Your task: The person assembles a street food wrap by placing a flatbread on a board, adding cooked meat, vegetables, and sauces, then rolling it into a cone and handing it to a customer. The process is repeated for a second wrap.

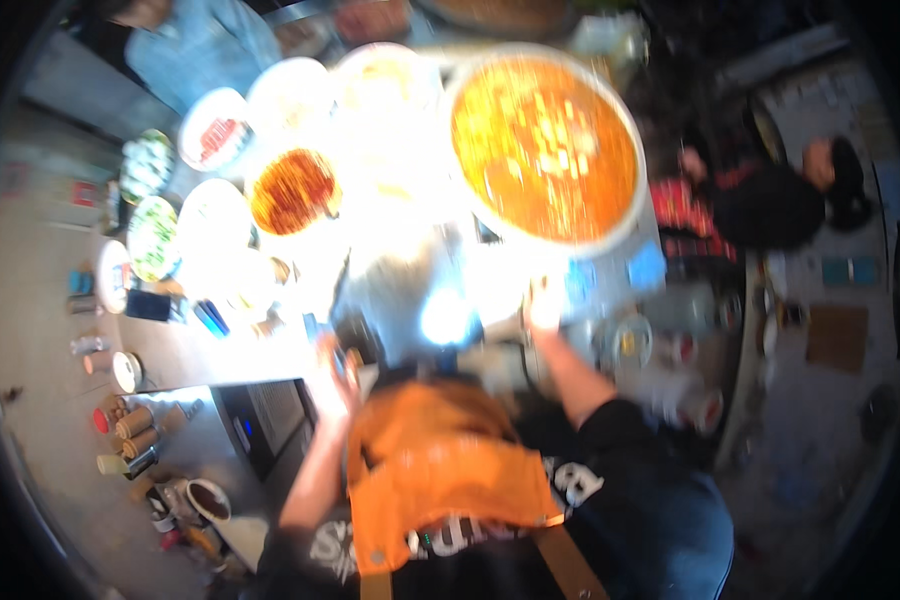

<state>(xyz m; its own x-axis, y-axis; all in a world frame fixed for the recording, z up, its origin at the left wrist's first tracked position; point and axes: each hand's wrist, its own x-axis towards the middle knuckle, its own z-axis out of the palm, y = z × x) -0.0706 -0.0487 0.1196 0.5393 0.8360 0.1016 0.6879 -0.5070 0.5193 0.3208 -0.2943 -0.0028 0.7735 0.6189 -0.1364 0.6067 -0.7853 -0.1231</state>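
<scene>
My left hand (336,382) is at the front edge of the bright counter, next to a dark object (358,338). Blur hides whether its fingers grip that object. My right hand (543,306) reaches to the counter's edge, just below a big round pot (638,190) of orange-red broth with pale pieces in it. Glare washes out its fingertips and whatever they touch. Between my hands lies a shiny metal surface (400,290) with a strong reflection. A bowl of dark red sauce (295,192) stands beyond my left hand.
Several bowls crowd the left, among them one of chopped greens (154,238) and one with red pieces (213,140). A dark phone-like slab (148,305) lies near the left edge. Someone in a blue shirt (205,50) stands far left; another person in black (770,210) is at right.
</scene>
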